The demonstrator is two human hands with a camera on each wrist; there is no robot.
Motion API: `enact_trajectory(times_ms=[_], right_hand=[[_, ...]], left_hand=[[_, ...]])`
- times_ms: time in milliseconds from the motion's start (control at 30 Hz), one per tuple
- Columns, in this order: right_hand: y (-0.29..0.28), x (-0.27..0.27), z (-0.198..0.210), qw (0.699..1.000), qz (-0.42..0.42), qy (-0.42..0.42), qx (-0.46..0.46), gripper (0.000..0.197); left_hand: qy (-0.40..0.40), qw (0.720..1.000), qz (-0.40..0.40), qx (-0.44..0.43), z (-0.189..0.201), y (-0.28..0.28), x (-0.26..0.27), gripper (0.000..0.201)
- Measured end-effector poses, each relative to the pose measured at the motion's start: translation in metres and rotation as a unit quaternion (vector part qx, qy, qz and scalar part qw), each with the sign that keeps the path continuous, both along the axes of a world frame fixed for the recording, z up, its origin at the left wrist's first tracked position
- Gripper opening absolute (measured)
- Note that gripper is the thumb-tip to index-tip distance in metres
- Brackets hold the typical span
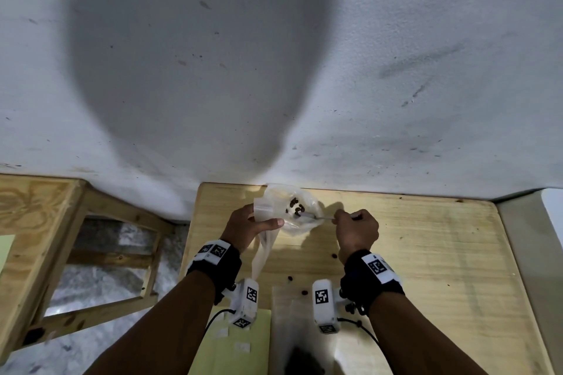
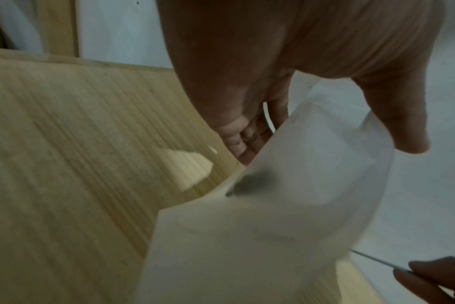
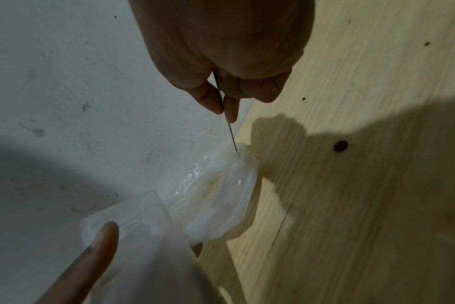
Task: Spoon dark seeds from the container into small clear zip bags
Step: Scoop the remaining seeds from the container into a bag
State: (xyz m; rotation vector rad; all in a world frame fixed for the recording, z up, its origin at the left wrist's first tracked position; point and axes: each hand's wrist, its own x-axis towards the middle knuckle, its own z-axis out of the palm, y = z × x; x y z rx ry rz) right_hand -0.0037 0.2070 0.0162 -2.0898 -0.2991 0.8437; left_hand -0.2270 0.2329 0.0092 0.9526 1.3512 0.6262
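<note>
**Scooping seeds, bag held ready**

Step looks like loading: spoon (image 1: pixel 316 217) tip sits among the seeds (image 1: pixel 296 206) in the crinkled container (image 1: pixel 307 227), just beyond the right hand (image 1: pixel 356 230) fingers, which pinch the handle. Left hand (image 1: pixel 250 224) is just left of it, thumb and curled fingers pinching the bag (image 1: pixel 263 248), which hangs toward the table (image 1: pixel 426 253). Next: lift level, move spoon over bag mouth; mouth opening not visible, likely needs spreading. Both wrists raised, palms down.

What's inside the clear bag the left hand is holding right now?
In the head view, the clear bag holds a small cluster of dark seeds, with the spoon from the right hand reaching in. The spoon's bowl is blurred behind plastic.
</note>
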Motion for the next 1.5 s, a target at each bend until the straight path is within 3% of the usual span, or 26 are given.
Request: enact_trajectory(times_ms=[200,433,767,1067,1200,1500], right_hand=[[-0.002,-0.009,-0.001,0.999,-0.051,0.001,0.007,0.024],[-0.002,-0.012,-0.001,0.999,-0.04,0.025,0.022,0.022],[-0.009,-0.015,-0.019,0.996,-0.008,0.067,0.056,0.045],[-0.01,-0.007,-0.018,0.995,-0.014,0.064,0.072,0.04],[-0.009,-0.007,-0.018,0.998,0.008,0.023,0.056,0.04],[-0.011,-0.013,-0.025,0.999,0.011,0.032,0.042,0.043]], left_hand=[[-0.048,0.998,-0.017,-0.032,0.001,-0.003,0.001,0.05],[-0.068,0.996,-0.015,-0.049,0.004,0.0,0.004,0.06],[-0.086,0.994,-0.028,-0.065,0.006,0.0,0.003,0.057],[-0.099,0.992,0.009,-0.076,0.002,0.0,0.002,0.062],[-0.108,0.991,-0.023,-0.078,0.002,-0.002,0.003,0.064],[-0.089,0.988,-0.083,-0.096,0.002,-0.01,0.008,0.054]])
